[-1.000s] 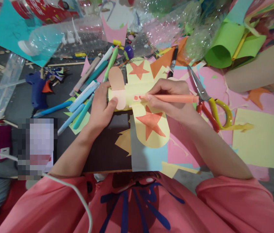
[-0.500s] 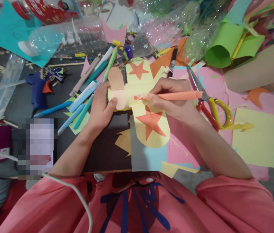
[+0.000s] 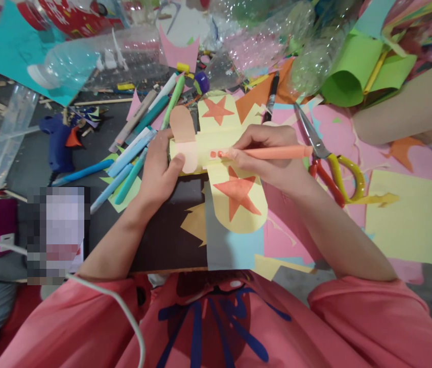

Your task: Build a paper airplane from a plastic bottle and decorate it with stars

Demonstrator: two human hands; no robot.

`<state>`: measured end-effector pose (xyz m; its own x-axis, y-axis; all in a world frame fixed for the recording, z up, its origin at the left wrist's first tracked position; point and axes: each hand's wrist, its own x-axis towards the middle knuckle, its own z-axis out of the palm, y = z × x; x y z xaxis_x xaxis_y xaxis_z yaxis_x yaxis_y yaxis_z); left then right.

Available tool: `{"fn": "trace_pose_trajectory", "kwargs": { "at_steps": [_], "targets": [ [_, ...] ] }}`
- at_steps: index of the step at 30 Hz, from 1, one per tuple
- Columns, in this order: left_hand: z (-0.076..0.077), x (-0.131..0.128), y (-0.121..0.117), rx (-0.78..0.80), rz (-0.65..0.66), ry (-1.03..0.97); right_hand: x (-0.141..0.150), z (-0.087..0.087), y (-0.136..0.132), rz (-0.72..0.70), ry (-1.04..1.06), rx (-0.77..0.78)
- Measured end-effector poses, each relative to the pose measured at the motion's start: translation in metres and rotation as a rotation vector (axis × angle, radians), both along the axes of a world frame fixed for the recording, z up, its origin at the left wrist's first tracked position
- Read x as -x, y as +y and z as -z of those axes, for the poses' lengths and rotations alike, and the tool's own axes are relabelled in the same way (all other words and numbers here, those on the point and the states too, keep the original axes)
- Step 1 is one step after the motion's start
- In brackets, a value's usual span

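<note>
A yellow paper plane (image 3: pixel 235 202) with orange stars on its wings lies across a dark board (image 3: pixel 166 235). My left hand (image 3: pixel 158 171) grips the plane's rolled body at its pale pink tail end, thumb pressed on the paper. My right hand (image 3: pixel 267 156) pinches an orange marker (image 3: pixel 273 152), its tip touching the body beside a small orange mark. Both hands are closed.
Scissors with red and yellow handles (image 3: pixel 329 161) lie right of my right hand. Several markers (image 3: pixel 132 153) and a blue glue gun (image 3: pixel 58 143) sit to the left. Clear plastic bottles (image 3: pixel 97 61), green rolled paper (image 3: pixel 354 71) and coloured scraps crowd the back. Another person's arm (image 3: pixel 411 110) rests at right.
The marker tip slid right along the plane's body, then came back left to the orange mark. My left hand has kept its grip.
</note>
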<state>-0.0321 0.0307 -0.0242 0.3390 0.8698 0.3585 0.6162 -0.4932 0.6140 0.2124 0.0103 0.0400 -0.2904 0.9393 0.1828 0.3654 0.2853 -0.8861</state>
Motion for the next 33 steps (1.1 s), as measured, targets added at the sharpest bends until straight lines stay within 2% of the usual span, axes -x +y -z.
{"fn": "trace_pose_trajectory", "kwargs": {
  "at_steps": [10,18,23,26,30,33],
  "targets": [
    [0.000,0.001,0.000,0.008,0.003,0.021,0.000,0.000,0.002,-0.011,0.122,-0.084],
    [0.003,0.003,0.001,-0.002,0.034,-0.030,0.000,0.003,0.002,-0.010,0.105,-0.055],
    [0.004,0.003,0.002,-0.024,0.041,-0.040,0.000,0.000,0.001,-0.021,0.074,0.024],
    [0.005,0.003,0.002,-0.037,0.040,-0.050,0.001,0.002,0.004,0.028,0.160,0.016],
    [0.005,0.004,0.003,-0.041,0.050,-0.055,0.002,0.007,0.009,0.118,0.395,0.031],
    [0.005,0.005,0.003,-0.032,0.061,-0.059,0.002,0.004,0.010,0.104,0.407,0.072]
  ]
}}
